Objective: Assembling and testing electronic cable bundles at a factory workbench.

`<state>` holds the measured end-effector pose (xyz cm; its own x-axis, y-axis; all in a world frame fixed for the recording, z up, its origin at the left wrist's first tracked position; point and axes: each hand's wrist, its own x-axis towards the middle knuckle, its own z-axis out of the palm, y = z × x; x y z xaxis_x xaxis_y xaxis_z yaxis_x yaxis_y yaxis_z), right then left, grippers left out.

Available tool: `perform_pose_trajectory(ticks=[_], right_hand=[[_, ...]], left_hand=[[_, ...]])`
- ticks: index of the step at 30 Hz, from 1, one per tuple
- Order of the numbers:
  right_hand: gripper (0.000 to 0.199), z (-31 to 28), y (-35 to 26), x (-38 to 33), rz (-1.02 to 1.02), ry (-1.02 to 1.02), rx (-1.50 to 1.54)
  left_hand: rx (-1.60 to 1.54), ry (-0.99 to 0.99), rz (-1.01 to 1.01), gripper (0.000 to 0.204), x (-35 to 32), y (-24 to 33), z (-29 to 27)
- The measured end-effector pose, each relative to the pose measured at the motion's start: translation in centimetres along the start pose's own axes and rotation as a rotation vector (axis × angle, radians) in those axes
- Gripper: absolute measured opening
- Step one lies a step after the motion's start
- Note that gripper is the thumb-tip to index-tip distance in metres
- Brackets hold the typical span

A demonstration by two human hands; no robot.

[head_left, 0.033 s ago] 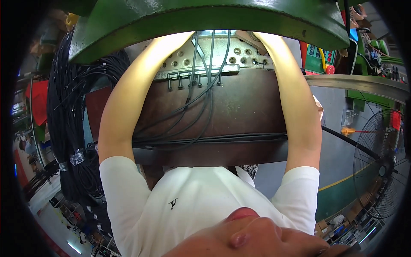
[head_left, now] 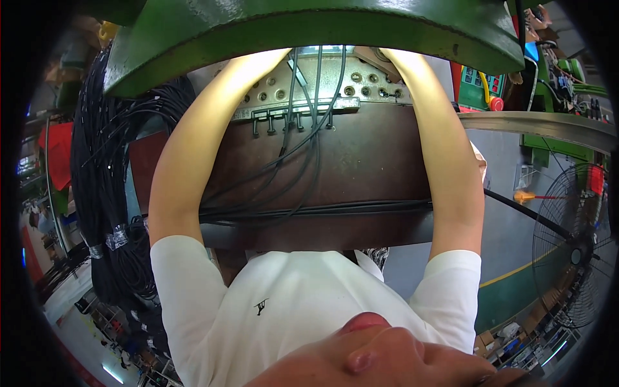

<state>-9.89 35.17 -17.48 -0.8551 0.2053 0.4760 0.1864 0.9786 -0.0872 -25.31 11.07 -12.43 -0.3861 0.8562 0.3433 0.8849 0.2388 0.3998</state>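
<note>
Both forearms reach forward under a green machine beam (head_left: pixel 309 29), which hides my hands. Only the lit wrist of my left arm (head_left: pixel 261 63) and that of my right arm (head_left: pixel 407 63) show below it. Between them lies a metal plate (head_left: pixel 316 76) with several round holes. Several black cables (head_left: pixel 314 122) rise over its front edge and pass under the beam between my wrists. A metal bar (head_left: pixel 303 108) with several dark bolts runs along that edge. What my fingers hold or touch cannot be seen.
A brown work surface (head_left: pixel 367 155) carries a bundle of cables (head_left: pixel 361 208) along its near edge. A thick hank of black cables (head_left: pixel 103 174) hangs at left. At right are a control panel (head_left: pixel 480 89) with a red button, a metal rail (head_left: pixel 541 124) and a fan (head_left: pixel 576 257).
</note>
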Motion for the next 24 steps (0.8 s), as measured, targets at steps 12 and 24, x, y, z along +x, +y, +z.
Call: perform_pose_trajectory(ticks=[12,24], right_hand=[[0.024,-1.8,-1.3,1.1,0.059,0.010,0.130],[0.024,-4.2,-2.5,-1.8,0.104,-0.015,0.308]], left_hand=[[-0.037,0.053,-0.033,0.034,-0.7,3.6,-2.9],[0.450,0.175,0.121,0.021,-7.4,5.7,-10.8]])
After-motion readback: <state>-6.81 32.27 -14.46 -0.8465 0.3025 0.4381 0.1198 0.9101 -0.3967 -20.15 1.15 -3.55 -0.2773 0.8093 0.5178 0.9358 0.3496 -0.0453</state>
